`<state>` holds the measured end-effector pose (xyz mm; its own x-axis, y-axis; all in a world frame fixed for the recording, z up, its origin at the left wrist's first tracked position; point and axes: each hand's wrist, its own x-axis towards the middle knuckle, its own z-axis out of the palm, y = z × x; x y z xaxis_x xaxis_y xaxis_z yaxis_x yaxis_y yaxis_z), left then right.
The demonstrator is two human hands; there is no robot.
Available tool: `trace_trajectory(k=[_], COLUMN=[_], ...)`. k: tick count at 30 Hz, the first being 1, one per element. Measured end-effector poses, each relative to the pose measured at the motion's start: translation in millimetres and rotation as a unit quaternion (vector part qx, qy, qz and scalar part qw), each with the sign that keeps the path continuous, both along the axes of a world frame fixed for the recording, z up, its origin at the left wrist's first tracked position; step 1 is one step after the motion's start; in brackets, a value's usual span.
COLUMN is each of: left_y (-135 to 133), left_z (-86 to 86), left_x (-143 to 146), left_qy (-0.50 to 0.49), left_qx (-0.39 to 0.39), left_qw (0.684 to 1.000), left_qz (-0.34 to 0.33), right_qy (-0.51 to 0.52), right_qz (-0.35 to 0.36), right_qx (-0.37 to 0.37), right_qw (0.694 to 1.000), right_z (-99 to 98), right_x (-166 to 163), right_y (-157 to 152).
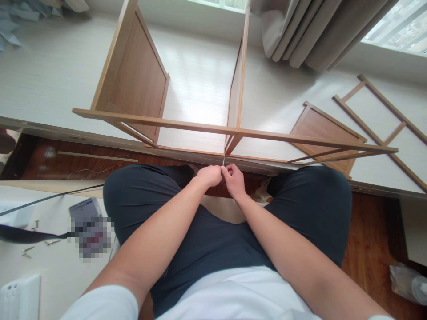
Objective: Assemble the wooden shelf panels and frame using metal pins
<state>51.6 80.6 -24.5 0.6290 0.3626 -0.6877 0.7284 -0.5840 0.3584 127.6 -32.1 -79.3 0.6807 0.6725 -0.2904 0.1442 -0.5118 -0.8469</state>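
My left hand (210, 175) and my right hand (234, 180) meet between my knees, both closed at one thin metal rod (223, 162). The rod points up to the lower rail of a wooden frame (173, 124), near the joint with the middle panel. Its other end is hidden in my fingers, so I cannot tell which tool it is. The frame stands on edge before me. A wide wooden side panel (138, 75) rises from its left part, and a narrow-looking middle panel (238, 75) stands edge-on at its centre.
On the white surface at right lie a loose wooden panel (328, 129) and a ladder-like wooden frame (373, 111). Grey curtains (300, 31) hang behind. Left of me, a phone (87, 213), several screws (28, 250) and a white box-like device (20, 295) lie on a pale surface.
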Motion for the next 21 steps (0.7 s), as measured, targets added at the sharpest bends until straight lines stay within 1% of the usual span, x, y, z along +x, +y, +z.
trace_trajectory(k=[5,9,12,16,18,21], left_y=[2,9,13,13,12,12], left_z=[-4.9,-9.2,-10.9,-16.0,-19.4,-22.7], left_x=[-1,-2,0,2,3,4], left_qy=[-0.03,-0.086,-0.121,-0.177,-0.192,-0.206], left_qx=[-0.011,-0.015,-0.032,-0.083,-0.102,-0.1], left_qw=[0.999,0.993,0.98,0.953,0.942,0.935], left_qz=[0.023,0.083,0.153,0.229,0.255,0.271], right_qy=[-0.004,-0.011,-0.019,-0.048,-0.068,-0.102], right_qz=[0.006,0.01,0.017,0.024,0.034,0.053], right_qx=[-0.003,-0.001,-0.003,-0.02,-0.036,-0.063], right_qw=[1.0,1.0,1.0,0.998,0.996,0.991], right_z=[0.3,0.3,-0.1,-0.7,-0.9,-0.7], right_x=[4,4,4,5,7,8], right_y=[1,1,1,3,5,9])
